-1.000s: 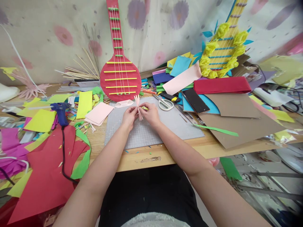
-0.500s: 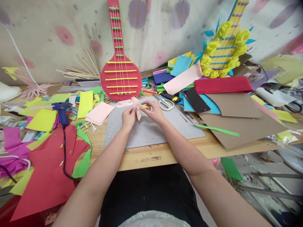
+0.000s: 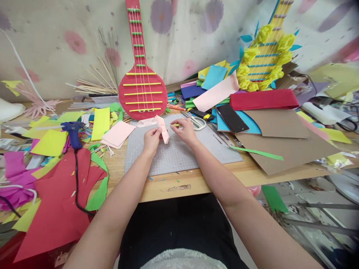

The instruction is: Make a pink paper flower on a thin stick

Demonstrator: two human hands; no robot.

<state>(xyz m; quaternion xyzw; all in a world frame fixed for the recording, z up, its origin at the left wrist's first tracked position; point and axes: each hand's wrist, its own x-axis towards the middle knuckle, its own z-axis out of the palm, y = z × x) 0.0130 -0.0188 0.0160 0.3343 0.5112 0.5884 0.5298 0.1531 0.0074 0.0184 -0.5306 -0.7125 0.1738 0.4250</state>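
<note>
My left hand (image 3: 152, 141) pinches a folded piece of pale pink paper (image 3: 162, 130) by its left side, above the grey cutting mat (image 3: 179, 157). To the right of it, my right hand (image 3: 185, 131) has its thumb and fingertips closed around a small thin yellow strip (image 3: 176, 125), whose exact kind is too small to make out. A gap separates the strip from the pink paper. Another folded pink piece (image 3: 146, 122) lies just beyond my left hand. White-handled scissors (image 3: 199, 124) rest on the mat behind my right hand.
Pink paper sheets (image 3: 119, 133) lie left of the mat. A blue glue gun (image 3: 73, 134) sits among paper scraps. A red paper instrument (image 3: 143, 93) leans at the back, a yellow flowered one (image 3: 263, 63) further right. A phone (image 3: 232, 118) and brown cardboard (image 3: 283, 153) occupy the right.
My right hand has drawn back a little to the right with the yellow strip, away from the pink paper. The pink paper has turned in my left hand, showing a broader face.
</note>
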